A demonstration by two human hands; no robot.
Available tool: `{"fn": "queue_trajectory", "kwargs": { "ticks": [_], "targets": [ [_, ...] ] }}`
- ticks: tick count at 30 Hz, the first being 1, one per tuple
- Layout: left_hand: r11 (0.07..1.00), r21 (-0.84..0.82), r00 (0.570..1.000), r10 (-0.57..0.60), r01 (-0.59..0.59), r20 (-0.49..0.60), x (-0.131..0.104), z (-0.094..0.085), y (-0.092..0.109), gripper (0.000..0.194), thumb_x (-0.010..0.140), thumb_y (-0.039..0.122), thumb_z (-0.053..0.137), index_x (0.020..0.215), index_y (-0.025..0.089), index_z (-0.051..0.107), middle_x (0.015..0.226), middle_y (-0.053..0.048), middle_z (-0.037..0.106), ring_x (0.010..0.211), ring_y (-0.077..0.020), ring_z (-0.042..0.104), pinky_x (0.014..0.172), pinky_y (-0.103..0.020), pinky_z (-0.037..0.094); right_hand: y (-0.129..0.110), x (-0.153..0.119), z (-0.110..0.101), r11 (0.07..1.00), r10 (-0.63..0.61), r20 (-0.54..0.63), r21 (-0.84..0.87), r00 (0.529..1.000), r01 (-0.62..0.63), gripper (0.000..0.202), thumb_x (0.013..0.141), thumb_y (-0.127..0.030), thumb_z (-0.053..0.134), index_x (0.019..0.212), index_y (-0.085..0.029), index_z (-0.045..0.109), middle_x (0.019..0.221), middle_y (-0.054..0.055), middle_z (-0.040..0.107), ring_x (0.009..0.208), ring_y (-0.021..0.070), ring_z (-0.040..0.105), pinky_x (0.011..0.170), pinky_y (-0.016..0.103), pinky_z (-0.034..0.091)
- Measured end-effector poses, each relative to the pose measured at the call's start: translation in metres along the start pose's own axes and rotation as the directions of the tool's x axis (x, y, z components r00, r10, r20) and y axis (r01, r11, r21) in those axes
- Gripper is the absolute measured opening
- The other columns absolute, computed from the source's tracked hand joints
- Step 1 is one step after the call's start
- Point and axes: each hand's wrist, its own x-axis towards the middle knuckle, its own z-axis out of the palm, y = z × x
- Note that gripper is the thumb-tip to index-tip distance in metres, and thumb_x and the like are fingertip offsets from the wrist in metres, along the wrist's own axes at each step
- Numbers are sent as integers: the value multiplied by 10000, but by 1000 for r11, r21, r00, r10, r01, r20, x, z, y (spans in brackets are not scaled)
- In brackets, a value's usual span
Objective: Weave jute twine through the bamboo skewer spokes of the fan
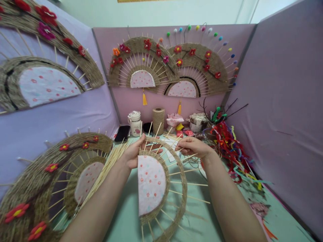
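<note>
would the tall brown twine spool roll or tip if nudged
The cylindrical brown twine spool stands upright, so a low nudge would probably slide it. Taller than wide, it may tip if pushed high; once down, its round side could roll.

Table: panels stand left, behind and right. Back panel: two overlapping fans, one left, one right, a tassel below each. Left side: upper fan, lower fan beneath it. Rear row along the back panel, left to right: phone, lidded jar, twine spool, wrapped cup, pot, branches. Right: pipe cleaner heap, before the branches. Centre front: held fan, between the forearms, before the spool. Stick bundle lies left of it, cord coil right.
</note>
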Motion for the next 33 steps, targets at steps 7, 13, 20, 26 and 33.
{"fn": "queue_trajectory", "kwargs": {
  "ticks": [7,13,20,26,33],
  "targets": [
    [998,-66,991,29,-21,133,0,1,0,576,947,477,307,1317,86,513,961,-170,716,830,-259,699,763,-370,520,-2,-4,2,989,-141,10,-31,990,142,391,808,-464,636,846,-81,699,500,-68,323,460,50,245,458,221,150],
    [993,-100,960,81,-56,269,-11,7,1,633,920,533,335,1394,124,433,1229,-193,614,883,-263,678,808,-392,507,-4,-11,4,982,-176,-54,-72,983,172,567,752,-634,611,885,-88,683,557,-26,419,501,74,324,459,226,195],
    [989,-99,944,132,-107,303,-15,8,3,640,916,543,331,1389,127,443,1296,-203,565,835,-243,661,752,-391,512,-13,-17,-2,968,-251,-173,-77,952,241,643,699,-723,587,879,-113,680,541,-40,394,481,73,290,468,233,202],
    [986,-93,952,158,-138,262,-14,6,5,637,921,537,323,1364,103,468,1252,-195,597,853,-245,665,788,-380,508,-31,-25,2,917,-399,-463,-218,791,335,501,727,-647,628,769,-149,664,580,-21,441,493,75,337,461,234,249],
    [970,-130,951,228,-204,208,-17,7,9,622,918,537,327,1360,125,475,1268,-200,586,829,-242,665,755,-409,531,-35,-29,7,909,-407,-430,-280,806,309,565,745,-692,566,758,-136,666,581,-6,452,515,81,366,455,225,260]
  ]
}}
